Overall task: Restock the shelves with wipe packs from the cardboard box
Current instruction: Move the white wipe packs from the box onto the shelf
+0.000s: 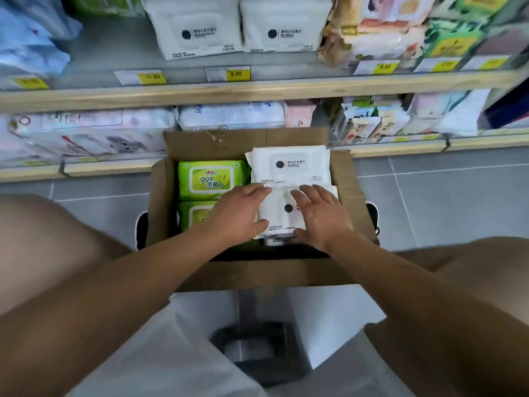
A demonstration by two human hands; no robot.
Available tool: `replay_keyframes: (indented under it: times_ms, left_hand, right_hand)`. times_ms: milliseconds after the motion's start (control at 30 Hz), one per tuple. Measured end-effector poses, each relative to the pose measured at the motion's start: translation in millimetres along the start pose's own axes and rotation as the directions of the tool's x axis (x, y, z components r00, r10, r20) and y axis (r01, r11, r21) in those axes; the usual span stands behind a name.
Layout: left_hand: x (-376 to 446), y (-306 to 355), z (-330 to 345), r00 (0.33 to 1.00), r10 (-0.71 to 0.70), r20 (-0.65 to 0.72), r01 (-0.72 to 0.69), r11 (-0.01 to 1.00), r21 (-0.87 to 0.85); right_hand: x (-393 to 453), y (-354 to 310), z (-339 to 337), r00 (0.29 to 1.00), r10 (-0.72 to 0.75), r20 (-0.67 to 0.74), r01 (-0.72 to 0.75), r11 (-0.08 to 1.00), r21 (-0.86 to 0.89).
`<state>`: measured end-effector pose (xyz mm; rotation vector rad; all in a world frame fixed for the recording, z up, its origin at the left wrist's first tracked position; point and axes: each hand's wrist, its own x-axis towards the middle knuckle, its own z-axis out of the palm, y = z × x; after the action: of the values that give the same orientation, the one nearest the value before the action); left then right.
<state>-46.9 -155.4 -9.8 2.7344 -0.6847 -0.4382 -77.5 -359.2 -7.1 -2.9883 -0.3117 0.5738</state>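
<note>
Left hand [240,214] and right hand [322,217] rest spread-fingered on white wipe pack [279,217], top of stack in cardboard box [257,275]. Pack looks soft, light, slick; best clasped by opposite edges.

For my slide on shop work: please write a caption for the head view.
Left hand and right hand lie on a white wipe pack in the cardboard box, beside green packs.

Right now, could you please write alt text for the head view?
The left hand and right hand rest on a white wipe pack in an open cardboard box, green packs beside it; stocked shelves with price tags stand behind.
</note>
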Motion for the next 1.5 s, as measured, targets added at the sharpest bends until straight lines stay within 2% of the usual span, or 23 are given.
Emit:
replay_keyframes:
  times_ms: [200,333,533,667,767,933,1033,1100,1200,1267,1400,1500]
  left_hand:
    - [7.5,-2.8,30.2,0.999,-0.028,0.044,0.028,1.000,0.007]
    - [21.0,-9.4,39.2,0.992,-0.084,0.097,0.083,0.996,0.013]
    - [36.3,-17.0,46.5,0.966,-0.177,0.189,0.200,0.974,-0.109]
    - [39.4,-12.7,48.8,0.966,-0.179,0.185,0.206,0.969,-0.140]
    - [31.8,-5.8,51.4,0.981,-0.141,0.134,0.158,0.980,-0.123]
    - [18.9,0.5,55.1,0.992,0.118,0.038,-0.120,0.991,0.055]
    - [12.1,-2.3,58.8,0.979,0.205,-0.007,-0.203,0.973,0.112]
    - [9.4,-5.1,57.7,0.982,0.191,0.001,-0.191,0.979,0.072]
    - [11.7,-8.1,52.4,0.997,0.055,0.045,-0.048,0.986,-0.157]
    - [13.3,-10.5,51.4,0.996,0.045,0.078,-0.026,0.973,-0.228]
    - [14.5,-16.3,48.7,0.994,0.003,0.113,0.025,0.969,-0.247]
    - [17.3,-20.1,42.1,0.994,-0.014,0.110,0.038,0.973,-0.226]
  right_hand:
    - [9.6,-0.4,21.5,1.000,0.010,-0.001,-0.010,0.993,0.116]
    - [15.3,-1.8,34.6,1.000,0.005,-0.018,-0.003,0.991,0.132]
    - [22.0,7.5,28.4,0.997,0.061,-0.051,-0.049,0.977,0.209]
    - [26.0,23.7,22.7,0.986,0.162,-0.034,-0.148,0.956,0.255]
    - [27.1,34.1,20.4,0.984,0.179,-0.025,-0.169,0.961,0.221]
    - [30.3,34.8,19.3,0.980,0.094,0.175,-0.108,0.991,0.074]
    - [28.7,31.9,27.1,0.963,0.028,0.267,-0.045,0.997,0.058]
    - [30.0,30.1,31.5,0.953,0.008,0.302,-0.030,0.997,0.066]
    - [39.3,29.1,30.7,0.932,-0.001,0.363,-0.013,0.999,0.038]
    - [45.2,27.4,29.9,0.911,0.001,0.413,-0.002,1.000,0.003]
    - [53.7,25.7,25.1,0.868,-0.017,0.497,0.001,1.000,0.031]
    - [55.9,22.9,18.4,0.867,-0.050,0.495,0.040,0.999,0.031]
